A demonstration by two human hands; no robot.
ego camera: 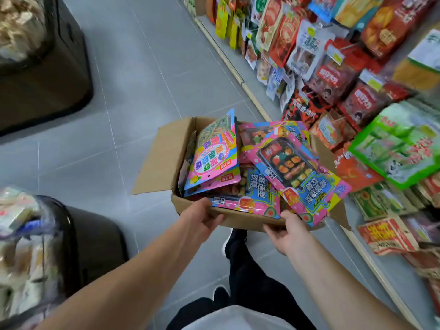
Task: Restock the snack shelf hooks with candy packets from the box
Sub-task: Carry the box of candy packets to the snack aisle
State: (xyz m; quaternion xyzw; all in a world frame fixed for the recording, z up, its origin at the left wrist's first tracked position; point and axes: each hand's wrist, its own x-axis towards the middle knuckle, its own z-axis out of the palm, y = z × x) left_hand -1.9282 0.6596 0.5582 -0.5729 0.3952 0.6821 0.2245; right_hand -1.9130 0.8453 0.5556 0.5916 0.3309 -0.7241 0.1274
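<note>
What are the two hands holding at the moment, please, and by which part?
Both hands hold the cardboard box of candy packets by its near edge: the left hand grips near that edge's left corner, the right hand further right along it.

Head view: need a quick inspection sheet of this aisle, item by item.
Surface: grey tiled floor; box is carried above it, not set down.
Job's things: open cardboard box, flaps out, piled with pink and blue candy packets; one packet stands upright at its left side. None on hooks yet.
Clutter: dark bins of wrapped goods on the left.
Grippers: left hand and right hand both grip the box's near edge.
Cables: nothing seen.
Surroundings: snack shelf on the right, crowded with hanging bags; green bags nearest the box. Person's dark trousers and shoes below.
</note>
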